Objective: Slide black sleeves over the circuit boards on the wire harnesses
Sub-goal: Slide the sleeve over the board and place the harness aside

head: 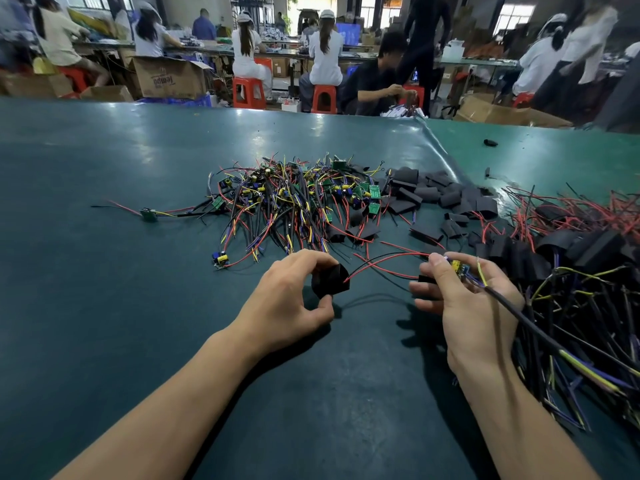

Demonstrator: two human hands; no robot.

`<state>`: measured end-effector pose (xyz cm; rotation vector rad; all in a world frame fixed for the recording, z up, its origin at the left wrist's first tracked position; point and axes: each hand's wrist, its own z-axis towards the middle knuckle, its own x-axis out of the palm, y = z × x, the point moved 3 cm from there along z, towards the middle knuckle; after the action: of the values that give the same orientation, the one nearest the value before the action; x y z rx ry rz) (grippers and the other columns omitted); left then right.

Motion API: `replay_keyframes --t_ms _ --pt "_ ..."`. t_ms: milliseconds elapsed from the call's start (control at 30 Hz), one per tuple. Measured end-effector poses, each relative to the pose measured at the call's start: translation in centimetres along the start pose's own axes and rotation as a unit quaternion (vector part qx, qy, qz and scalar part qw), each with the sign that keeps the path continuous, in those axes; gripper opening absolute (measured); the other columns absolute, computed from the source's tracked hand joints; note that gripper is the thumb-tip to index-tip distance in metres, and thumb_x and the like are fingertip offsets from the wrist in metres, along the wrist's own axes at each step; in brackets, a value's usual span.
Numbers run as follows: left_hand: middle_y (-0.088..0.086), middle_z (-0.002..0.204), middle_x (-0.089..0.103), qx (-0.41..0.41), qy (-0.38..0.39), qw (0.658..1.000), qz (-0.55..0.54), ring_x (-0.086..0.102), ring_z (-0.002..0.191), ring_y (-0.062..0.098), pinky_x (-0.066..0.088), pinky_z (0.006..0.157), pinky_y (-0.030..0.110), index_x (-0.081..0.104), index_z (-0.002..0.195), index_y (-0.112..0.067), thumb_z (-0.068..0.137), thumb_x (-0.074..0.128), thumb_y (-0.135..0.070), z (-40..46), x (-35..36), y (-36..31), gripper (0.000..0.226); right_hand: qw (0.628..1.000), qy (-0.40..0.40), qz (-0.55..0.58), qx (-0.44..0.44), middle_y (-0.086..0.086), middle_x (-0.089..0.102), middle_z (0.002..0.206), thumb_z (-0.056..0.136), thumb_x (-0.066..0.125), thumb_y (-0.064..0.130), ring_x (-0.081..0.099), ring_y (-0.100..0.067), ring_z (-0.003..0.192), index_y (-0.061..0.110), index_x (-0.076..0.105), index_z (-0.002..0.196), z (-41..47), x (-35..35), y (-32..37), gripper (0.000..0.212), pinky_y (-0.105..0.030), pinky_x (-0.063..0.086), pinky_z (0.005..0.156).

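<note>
Black tubing sits in your left hand (294, 292): thumb and curled fingers pinch a short black sleeve (330, 280), holding it just above the green table mat (104, 306) at about 6 o'clock of the scene. Red and black leads (384, 263) run from the sleeve's open right end across to your right hand (471, 303), so the leads are already threaded into it while the board is still outside. Your right hand pinches a small circuit board (458, 266) with a yellow part between thumb and forefinger, at about 4 o'clock; the other fingers are curled loosely beneath it. A thick black cable (530, 323) with yellow and blue cores leaves the board and trails over your wrist toward 4 o'clock.

At 12 o'clock lies a tangled pile of bare harnesses (287, 202), green boards showing among red, yellow, blue and black wires. Just to its right, near 1 o'clock, is a heap of loose black sleeves (433, 195). At 3 o'clock a pile of sleeved harnesses (571, 258) spreads to the table's edge. One single harness (149, 213) lies apart at 10 o'clock, and another small board (221, 259) rests near 9 o'clock of your left hand. Beyond the table, people sit on red stools (249, 93) at benches.
</note>
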<state>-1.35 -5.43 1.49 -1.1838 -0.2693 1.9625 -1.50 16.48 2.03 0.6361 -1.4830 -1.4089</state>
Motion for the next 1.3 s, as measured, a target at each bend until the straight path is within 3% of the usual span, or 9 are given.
replay_keyframes --t_ms 200,367,500,633,800,933,1033,1167,1300 --pt "-0.006 0.108 0.067 -0.003 -0.027 0.998 0.051 0.059 0.103 0.014 0.043 0.096 0.038 0.065 0.114 -0.014 0.074 0.073 -0.007 0.0 0.1 -0.1 0.042 0.993 0.112 -0.027 0.015 -0.01 0.075 0.083 0.086 0.073 0.014 0.07 -0.024 0.056 0.015 0.064 0.093 -1.0 1.1 0.4 0.011 -0.024 0.048 0.039" --pt "-0.002 0.107 0.069 0.058 -0.015 0.991 0.117 0.063 0.099 0.019 0.043 0.089 0.039 0.066 0.116 -0.012 0.071 0.071 -0.012 0.2 0.4 -0.9 0.045 0.977 0.205 -0.028 0.044 -0.01 0.075 0.09 0.076 0.071 0.032 0.073 -0.026 0.069 0.015 0.069 0.093 -1.9 2.0 0.6 0.024 -0.025 0.052 0.047" --pt "-0.002 0.106 0.07 0.065 -0.053 0.986 0.141 0.064 0.098 0.019 0.043 0.086 0.039 0.067 0.115 -0.011 0.071 0.07 -0.012 0.3 0.0 -1.2 0.044 0.973 0.211 0.005 0.092 -0.012 0.073 0.083 0.071 0.072 0.031 0.07 -0.02 0.069 0.005 0.073 0.089 -1.6 2.0 0.4 0.033 -0.023 0.054 0.056" --pt "0.002 0.111 0.069 0.119 -0.048 0.981 0.143 0.064 0.102 0.021 0.046 0.088 0.04 0.067 0.119 -0.008 0.072 0.077 -0.008 0.4 -0.2 -1.7 0.048 0.972 0.207 0.0 0.109 -0.01 0.073 0.078 0.068 0.073 0.031 0.066 -0.015 0.065 0.012 0.078 0.084 -1.5 1.9 0.2 0.025 -0.021 0.053 0.055" --pt "0.004 0.113 0.07 0.176 -0.053 0.972 0.146 0.064 0.1 0.023 0.047 0.089 0.039 0.066 0.12 -0.004 0.075 0.073 -0.011 0.3 0.3 -3.0 0.047 0.964 0.213 0.081 0.137 -0.004 0.069 0.07 0.069 0.071 0.018 0.064 -0.011 0.057 0.008 0.067 0.09 -1.8 2.3 -0.1 0.023 -0.019 0.052 0.05" --pt "0.004 0.108 0.072 0.176 -0.062 0.974 0.125 0.068 0.095 0.024 0.05 0.084 0.04 0.07 0.112 -0.003 0.073 0.075 -0.006 0.4 -0.1 -2.8 0.039 0.949 0.233 0.123 0.176 -0.009 0.073 0.079 0.07 0.066 0.006 0.069 -0.014 0.065 0.002 0.07 0.095 -1.7 2.2 -0.2 0.025 -0.02 0.058 0.064" --pt "0.004 0.112 0.072 0.198 -0.063 0.972 0.11 0.069 0.095 0.024 0.053 0.082 0.04 0.071 0.111 -0.003 0.073 0.075 -0.003 0.3 -0.2 -2.9 0.038 0.95 0.237 0.095 0.18 -0.011 0.073 0.082 0.068 0.067 0.005 0.07 -0.019 0.063 0.003 0.069 0.098 -1.5 2.0 -0.1 0.03 -0.024 0.059 0.062" --pt "0.005 0.112 0.072 0.2 -0.085 0.973 0.076 0.069 0.092 0.026 0.054 0.08 0.041 0.073 0.109 -0.002 0.076 0.074 -0.001 0.1 -0.5 -3.2 0.033 0.959 0.231 0.066 0.15 -0.009 0.071 0.077 0.064 0.072 0.007 0.066 -0.019 0.059 0.004 0.067 0.086 -1.3 1.8 0.1 0.023 -0.025 0.056 0.056" --pt "0.006 0.112 0.072 0.192 -0.053 0.979 0.044 0.068 0.097 0.027 0.054 0.084 0.042 0.072 0.109 0.0 0.075 0.075 0.001 0.1 -0.4 -2.9 0.034 0.956 0.246 0.045 0.152 -0.012 0.072 0.076 0.063 0.074 0.008 0.066 -0.019 0.059 0.005 0.073 0.08 -1.4 1.8 0.1 0.018 -0.024 0.055 0.055"
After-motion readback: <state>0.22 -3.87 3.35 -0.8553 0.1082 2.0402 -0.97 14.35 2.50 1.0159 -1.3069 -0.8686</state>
